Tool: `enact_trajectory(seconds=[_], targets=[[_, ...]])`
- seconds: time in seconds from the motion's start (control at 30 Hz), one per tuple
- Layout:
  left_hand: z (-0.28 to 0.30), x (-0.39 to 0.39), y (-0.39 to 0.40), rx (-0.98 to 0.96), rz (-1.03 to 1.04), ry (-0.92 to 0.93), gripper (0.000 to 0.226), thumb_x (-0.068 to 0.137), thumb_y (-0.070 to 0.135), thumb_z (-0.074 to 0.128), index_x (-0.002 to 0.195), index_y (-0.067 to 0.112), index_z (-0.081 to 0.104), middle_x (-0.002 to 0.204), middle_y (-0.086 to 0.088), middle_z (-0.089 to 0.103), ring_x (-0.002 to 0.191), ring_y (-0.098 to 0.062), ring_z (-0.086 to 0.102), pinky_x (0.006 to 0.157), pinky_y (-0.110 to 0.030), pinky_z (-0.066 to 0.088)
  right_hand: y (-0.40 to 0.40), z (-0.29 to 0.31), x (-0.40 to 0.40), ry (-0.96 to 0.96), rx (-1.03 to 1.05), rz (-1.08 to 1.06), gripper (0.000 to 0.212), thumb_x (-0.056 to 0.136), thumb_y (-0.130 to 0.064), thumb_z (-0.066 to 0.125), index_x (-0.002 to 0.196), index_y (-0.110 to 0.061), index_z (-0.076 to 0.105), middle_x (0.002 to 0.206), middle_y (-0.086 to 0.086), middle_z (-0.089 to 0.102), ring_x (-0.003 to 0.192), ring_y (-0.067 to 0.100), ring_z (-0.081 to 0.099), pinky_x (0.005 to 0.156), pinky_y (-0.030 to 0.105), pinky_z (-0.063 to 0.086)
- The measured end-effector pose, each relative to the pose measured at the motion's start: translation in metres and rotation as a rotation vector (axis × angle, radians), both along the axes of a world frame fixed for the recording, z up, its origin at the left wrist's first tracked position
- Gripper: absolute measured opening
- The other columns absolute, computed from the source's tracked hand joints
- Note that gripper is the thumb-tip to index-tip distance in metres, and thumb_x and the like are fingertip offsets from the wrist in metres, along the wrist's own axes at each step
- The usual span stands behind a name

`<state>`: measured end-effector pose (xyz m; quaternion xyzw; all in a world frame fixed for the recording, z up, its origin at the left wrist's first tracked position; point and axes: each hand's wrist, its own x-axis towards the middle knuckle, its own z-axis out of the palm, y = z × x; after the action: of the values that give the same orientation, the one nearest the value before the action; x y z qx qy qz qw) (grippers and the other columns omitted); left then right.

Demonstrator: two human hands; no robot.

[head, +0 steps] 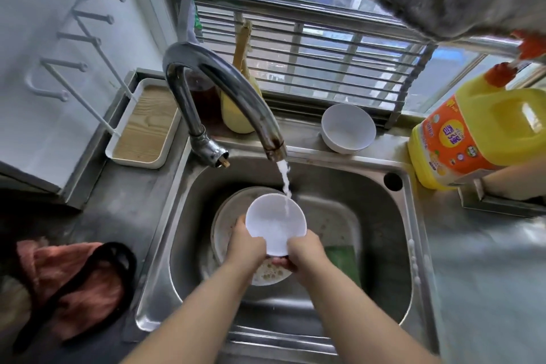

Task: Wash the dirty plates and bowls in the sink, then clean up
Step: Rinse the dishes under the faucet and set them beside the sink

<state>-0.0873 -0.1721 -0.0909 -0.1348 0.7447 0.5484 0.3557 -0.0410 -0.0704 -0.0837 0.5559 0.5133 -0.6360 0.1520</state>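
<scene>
Bowl [274, 223] under faucet [224, 97] above plate [224, 233] in sink [384, 216], second bowl [348, 128] behind, detergent jug [478, 139] right.

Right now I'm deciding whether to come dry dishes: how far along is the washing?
Early on. Done, apparently: one white bowl rests on the ledge behind the sink. In hand: the left hand and right hand hold another bowl under the faucet. Left: dirty plates and a green sponge in the basin.

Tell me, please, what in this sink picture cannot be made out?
- Head view: the dirty plate is half hidden by the bowl and both hands.
- The green item lies partly behind the right hand; what it is stays unclear.
- The yellow bottle is cut by the right edge.
</scene>
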Motion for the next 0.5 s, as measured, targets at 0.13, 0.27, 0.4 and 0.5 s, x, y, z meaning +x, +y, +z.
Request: enact_trajectory(seconds=[0.13, 0.27, 0.4, 0.5], targets=[[-0.005, -0.015, -0.009, 0.096, -0.129, -0.236, 0.062, 0.075, -0.009, 0.035, 0.127, 0.019, 0.052, 0.121, -0.015, 0.057, 0.110, -0.037, 0.055, 0.077, -0.049, 0.058, 0.010, -0.005, 0.000, -0.014, 0.135, 0.097, 0.023, 0.077, 0.002, 0.043, 0.094, 0.003, 0.059, 0.068, 0.017, 0.054, 0.043, 0.022, 0.049, 0.040, 0.023, 0.037], [-0.007, 0.002, 0.004, 0.066, 0.101, -0.105, 0.061, 0.071, -0.009, 0.042, 0.124, 0.020, 0.050, 0.116, -0.014, 0.062, 0.100, -0.035, 0.061, 0.074, -0.047, 0.057, -0.009, -0.009, 0.000, -0.042, 0.028, -0.064, 0.031, 0.081, 0.012, 0.035, 0.105, 0.007, 0.054, 0.077, 0.023, 0.059, 0.035, 0.020, 0.052, 0.033, 0.019, 0.038], [-0.005, -0.011, -0.001, 0.160, -0.011, -0.256, 0.051, 0.081, -0.014, 0.038, 0.125, 0.012, 0.049, 0.115, -0.017, 0.057, 0.102, -0.036, 0.059, 0.073, -0.045, 0.058, -0.003, -0.020, 0.004, 0.003, 0.016, -0.197, 0.028, 0.083, 0.011, 0.041, 0.108, 0.008, 0.053, 0.093, 0.029, 0.060, 0.047, 0.026, 0.055, 0.034, 0.021, 0.041], [-0.003, 0.004, 0.012, 0.046, 0.124, -0.128, 0.050, 0.078, -0.012, 0.044, 0.119, 0.016, 0.045, 0.113, -0.014, 0.059, 0.101, -0.036, 0.060, 0.078, -0.046, 0.056, -0.020, -0.020, -0.002, 0.047, -0.093, -0.284, 0.034, 0.082, 0.019, 0.040, 0.111, 0.004, 0.053, 0.095, 0.026, 0.060, 0.063, 0.031, 0.057, 0.035, 0.021, 0.044]])
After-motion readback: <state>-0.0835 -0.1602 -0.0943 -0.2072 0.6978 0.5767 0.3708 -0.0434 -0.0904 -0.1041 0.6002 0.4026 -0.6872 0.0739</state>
